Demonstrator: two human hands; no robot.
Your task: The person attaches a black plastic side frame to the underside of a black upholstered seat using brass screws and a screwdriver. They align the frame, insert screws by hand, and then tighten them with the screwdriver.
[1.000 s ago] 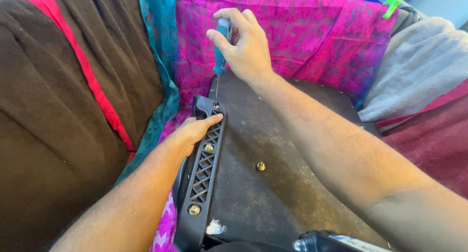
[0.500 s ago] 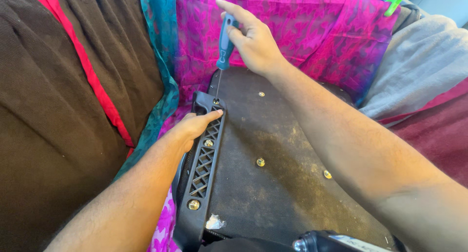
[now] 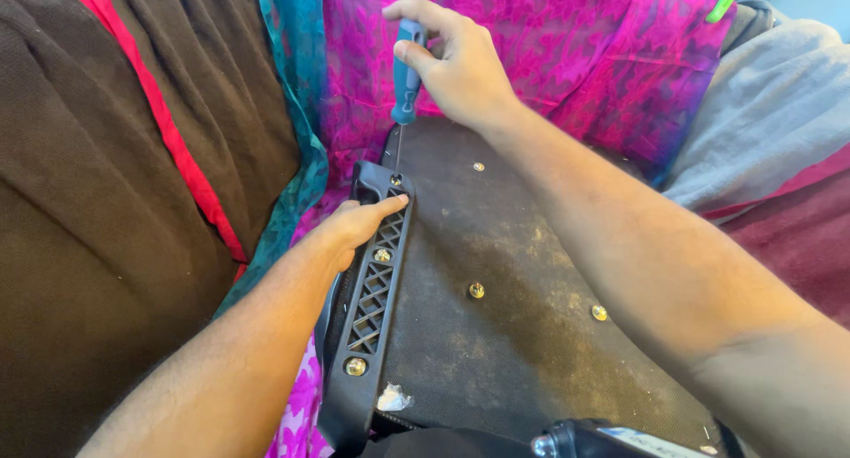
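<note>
My screwdriver (image 3: 406, 86), blue-handled with a thin steel shaft, stands nearly upright with its tip seated in the top screw (image 3: 396, 180) of the black lattice bracket (image 3: 372, 290), at the left edge of the dark, dusty board (image 3: 513, 334). Compared with a second ago, the handle has risen and the shaft now shows in full below my fingers; the tool stands taller over the same screw, which I judge to mean the fastener is being worked rather than left alone. My right hand (image 3: 456, 64) is closed around the top of the handle, thumb and forefinger pinching it, wrist bent down from above, forearm running back across the board toward the lower right. My left hand (image 3: 359, 223) lies flat on the bracket's upper end just below the screw, fingers together and pointing right, pressing rather than gripping; it holds nothing. Two more brass screws (image 3: 356, 366) sit lower in the bracket, others lie scattered over the board. Beyond the board hangs magenta patterned cloth (image 3: 575, 59); teal cloth (image 3: 292, 86) and brown fabric (image 3: 88, 201) lie to the left, grey fabric (image 3: 779, 104) to the right.
</note>
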